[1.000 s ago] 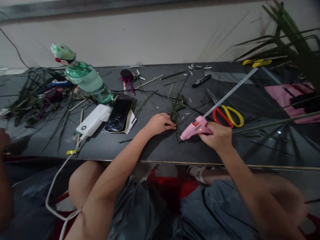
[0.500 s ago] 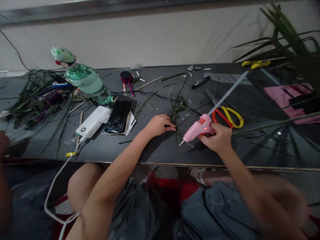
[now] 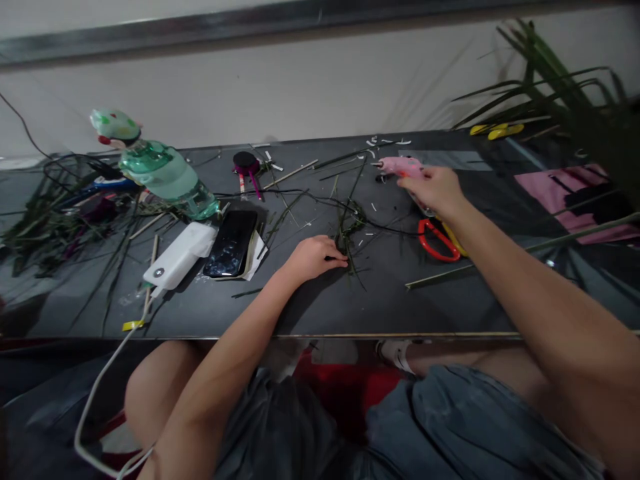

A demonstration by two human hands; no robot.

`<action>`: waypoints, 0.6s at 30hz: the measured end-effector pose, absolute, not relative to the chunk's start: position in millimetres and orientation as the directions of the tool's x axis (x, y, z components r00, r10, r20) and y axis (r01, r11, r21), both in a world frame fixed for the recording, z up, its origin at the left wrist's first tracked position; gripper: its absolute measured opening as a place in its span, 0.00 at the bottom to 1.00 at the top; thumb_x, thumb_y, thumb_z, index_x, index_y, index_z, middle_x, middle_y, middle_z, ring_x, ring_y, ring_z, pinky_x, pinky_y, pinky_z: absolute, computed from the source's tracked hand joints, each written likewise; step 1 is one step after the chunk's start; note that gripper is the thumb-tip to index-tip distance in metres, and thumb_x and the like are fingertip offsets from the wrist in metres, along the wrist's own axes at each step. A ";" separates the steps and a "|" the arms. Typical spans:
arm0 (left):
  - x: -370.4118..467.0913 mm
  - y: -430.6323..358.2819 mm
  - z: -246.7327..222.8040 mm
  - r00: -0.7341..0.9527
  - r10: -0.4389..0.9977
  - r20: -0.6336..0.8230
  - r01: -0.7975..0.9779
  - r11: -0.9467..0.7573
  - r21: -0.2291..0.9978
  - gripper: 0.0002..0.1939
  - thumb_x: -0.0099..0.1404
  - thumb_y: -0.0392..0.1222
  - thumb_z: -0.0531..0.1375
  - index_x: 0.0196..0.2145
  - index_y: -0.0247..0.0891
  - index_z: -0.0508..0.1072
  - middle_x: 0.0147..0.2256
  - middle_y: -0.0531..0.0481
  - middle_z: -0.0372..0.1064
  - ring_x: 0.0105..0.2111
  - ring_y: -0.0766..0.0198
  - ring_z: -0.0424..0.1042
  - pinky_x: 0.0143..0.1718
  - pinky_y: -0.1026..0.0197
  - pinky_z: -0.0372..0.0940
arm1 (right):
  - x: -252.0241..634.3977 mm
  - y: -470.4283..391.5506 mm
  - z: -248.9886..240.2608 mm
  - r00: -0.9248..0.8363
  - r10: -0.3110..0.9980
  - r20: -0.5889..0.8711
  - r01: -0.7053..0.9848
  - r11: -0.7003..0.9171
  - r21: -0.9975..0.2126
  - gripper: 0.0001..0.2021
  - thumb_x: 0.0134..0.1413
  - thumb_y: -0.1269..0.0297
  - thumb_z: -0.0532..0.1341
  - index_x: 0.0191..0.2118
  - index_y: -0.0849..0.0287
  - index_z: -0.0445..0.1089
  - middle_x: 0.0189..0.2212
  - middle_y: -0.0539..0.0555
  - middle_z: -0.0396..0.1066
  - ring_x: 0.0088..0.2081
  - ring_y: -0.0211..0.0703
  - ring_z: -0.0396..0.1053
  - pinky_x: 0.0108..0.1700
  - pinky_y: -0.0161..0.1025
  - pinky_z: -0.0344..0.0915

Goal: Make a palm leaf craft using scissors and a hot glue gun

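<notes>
My right hand [image 3: 436, 193] is wrapped round a pink glue gun [image 3: 403, 168] over the back of the table, its nozzle pointing left. Near the front edge, my left hand [image 3: 320, 258] rests on the table with thumb and finger pinched together at the lower left of a green woven leaf piece [image 3: 353, 220]. Whatever lies between those fingertips is too small to make out. Below my right hand are scissors with red and yellow handles [image 3: 439, 241], partly hidden by my forearm.
A black phone [image 3: 231, 243], a white power bank [image 3: 180, 257] and a green bottle [image 3: 173, 177] stand or lie at left, beside heaped leaves [image 3: 45, 220]. Long leaves [image 3: 565, 80] and pink cloth [image 3: 565, 193] are at right. A dark cable crosses the table [image 3: 300, 313].
My right hand has moved up and away with the glue gun, whose nozzle now points left. My left hand keeps its pinch by the leaf piece. The view has shifted slightly.
</notes>
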State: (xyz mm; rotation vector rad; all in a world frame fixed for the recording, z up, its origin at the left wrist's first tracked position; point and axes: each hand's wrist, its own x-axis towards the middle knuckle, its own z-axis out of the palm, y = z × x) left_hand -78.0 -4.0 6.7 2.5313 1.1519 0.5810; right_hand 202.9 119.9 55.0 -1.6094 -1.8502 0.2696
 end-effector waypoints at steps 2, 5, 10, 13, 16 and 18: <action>-77.6 -7.0 9.4 0.560 0.780 0.280 0.665 -0.624 0.409 0.08 0.64 0.47 0.64 0.34 0.43 0.82 0.31 0.49 0.77 0.34 0.62 0.73 0.35 0.61 0.64 | 195.4 141.8 54.6 0.045 0.987 0.157 0.825 0.051 -0.563 0.26 0.45 0.44 0.62 0.23 0.70 0.69 0.13 0.49 0.56 0.19 0.30 0.58 0.28 0.36 0.56; -78.1 -18.6 21.4 0.350 0.841 0.413 0.709 -0.526 0.470 0.08 0.62 0.48 0.66 0.34 0.42 0.82 0.32 0.48 0.78 0.33 0.62 0.74 0.36 0.60 0.65 | 189.1 159.7 51.2 0.038 0.994 0.099 0.869 0.016 -0.495 0.20 0.39 0.51 0.68 0.19 0.64 0.67 0.13 0.48 0.54 0.21 0.35 0.59 0.30 0.42 0.60; -70.8 -59.3 54.1 -0.135 0.922 0.363 0.587 -0.221 0.779 0.16 0.55 0.50 0.70 0.38 0.39 0.80 0.26 0.52 0.77 0.25 0.65 0.72 0.30 0.62 0.66 | 175.4 119.0 57.4 0.053 0.926 0.375 0.895 0.122 -0.429 0.10 0.42 0.60 0.69 0.27 0.60 0.71 0.25 0.57 0.68 0.33 0.48 0.67 0.37 0.49 0.64; -53.8 -85.1 65.5 -0.305 0.930 0.206 0.399 -0.072 0.914 0.16 0.52 0.50 0.71 0.34 0.37 0.77 0.21 0.55 0.73 0.21 0.67 0.70 0.25 0.64 0.64 | 152.6 52.0 74.8 -0.240 0.875 0.420 0.642 0.468 -0.607 0.09 0.53 0.60 0.62 0.36 0.59 0.75 0.32 0.56 0.74 0.33 0.42 0.68 0.36 0.40 0.64; -33.3 -101.2 67.0 -0.326 0.942 0.075 0.174 -0.018 0.985 0.18 0.46 0.48 0.74 0.30 0.37 0.73 0.19 0.57 0.71 0.20 0.69 0.68 0.23 0.67 0.62 | 132.2 -10.4 93.5 -0.607 0.760 0.233 0.355 0.522 -0.776 0.14 0.53 0.54 0.63 0.36 0.61 0.77 0.29 0.54 0.76 0.30 0.37 0.69 0.32 0.34 0.62; -23.5 -106.9 64.9 -0.330 0.944 0.023 0.078 0.003 0.997 0.20 0.44 0.47 0.74 0.28 0.37 0.70 0.19 0.58 0.70 0.19 0.71 0.66 0.22 0.68 0.60 | 127.0 -32.9 101.7 -0.658 0.731 0.182 0.339 0.502 -0.796 0.13 0.53 0.56 0.64 0.36 0.61 0.79 0.28 0.53 0.76 0.28 0.35 0.67 0.30 0.32 0.59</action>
